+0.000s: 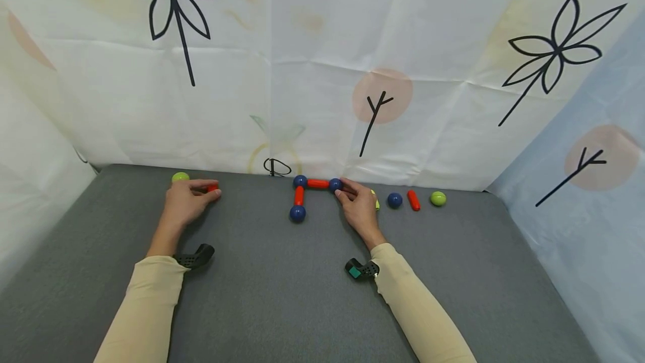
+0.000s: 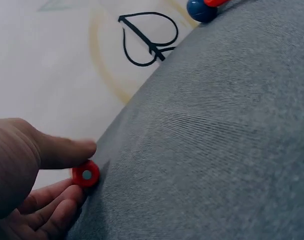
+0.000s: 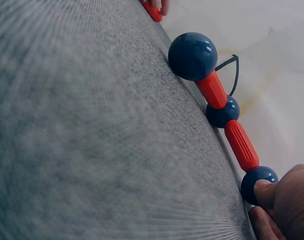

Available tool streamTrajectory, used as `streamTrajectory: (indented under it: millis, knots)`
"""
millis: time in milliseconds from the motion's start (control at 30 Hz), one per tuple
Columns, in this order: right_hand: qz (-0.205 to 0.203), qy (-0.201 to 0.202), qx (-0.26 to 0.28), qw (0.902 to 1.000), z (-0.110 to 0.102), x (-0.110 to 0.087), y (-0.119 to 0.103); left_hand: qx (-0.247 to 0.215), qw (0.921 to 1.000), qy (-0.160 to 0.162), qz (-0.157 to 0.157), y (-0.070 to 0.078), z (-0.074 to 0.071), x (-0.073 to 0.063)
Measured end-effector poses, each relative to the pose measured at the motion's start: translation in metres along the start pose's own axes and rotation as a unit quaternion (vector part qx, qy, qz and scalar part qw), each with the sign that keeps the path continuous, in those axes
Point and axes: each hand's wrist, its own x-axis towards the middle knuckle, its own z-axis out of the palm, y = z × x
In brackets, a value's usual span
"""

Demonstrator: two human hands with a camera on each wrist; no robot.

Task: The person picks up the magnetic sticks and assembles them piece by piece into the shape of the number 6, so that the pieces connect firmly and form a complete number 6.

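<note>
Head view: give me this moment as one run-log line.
left hand: pinches red rod | right hand: fingers on blue ball at chain end | loose at right: blue ball, red rod, green ball

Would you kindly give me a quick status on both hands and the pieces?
Left hand pinches a red rod. Right hand holds end blue ball of the ball-and-rod chain. Nothing lies between them.

bright, even light; edges warped
</note>
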Motion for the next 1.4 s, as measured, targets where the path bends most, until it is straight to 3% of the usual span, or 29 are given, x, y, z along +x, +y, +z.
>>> streamTrajectory:
  millis: [67,200,367,500,633,733,900,1033,1167,1400]
  knots:
    - [0.000,0.000,0.001,1.0000,0.000,0.000,0.000,0.001,1.0000,-0.002,0.000,0.003,0.000,0.000]
    - [-0.001,0.002,0.004,1.0000,0.000,0.000,-0.001,-0.023,0.9992,-0.019,-0.028,0.010,-0.001,0.000]
    - [-0.006,0.003,0.001,1.0000,0.000,0.000,-0.001,-0.107,0.9892,-0.076,-0.064,0.021,-0.003,0.000]
    - [-0.005,0.003,0.001,1.0000,0.001,0.000,0.000,-0.198,0.9697,-0.127,-0.066,0.030,0.000,0.001]
    - [-0.007,0.004,0.002,1.0000,0.001,0.001,0.001,-0.251,0.9488,-0.187,-0.038,0.038,0.008,0.001]
    - [-0.009,0.004,0.001,1.0000,0.001,0.001,0.001,-0.259,0.9323,-0.251,-0.020,0.045,0.015,-0.001]
    - [-0.009,0.004,0.001,1.0000,0.000,0.001,-0.001,-0.261,0.8960,-0.359,0.000,0.061,0.030,-0.007]
    - [-0.009,0.004,0.000,0.9999,-0.001,0.000,-0.003,-0.261,0.8762,-0.405,0.007,0.074,0.043,-0.015]
    - [-0.007,0.003,0.000,1.0000,-0.001,-0.001,-0.003,-0.261,0.8688,-0.421,0.003,0.083,0.057,-0.021]
    - [-0.004,0.004,0.000,1.0000,0.000,0.000,-0.002,-0.277,0.8729,-0.401,-0.016,0.089,0.071,-0.027]
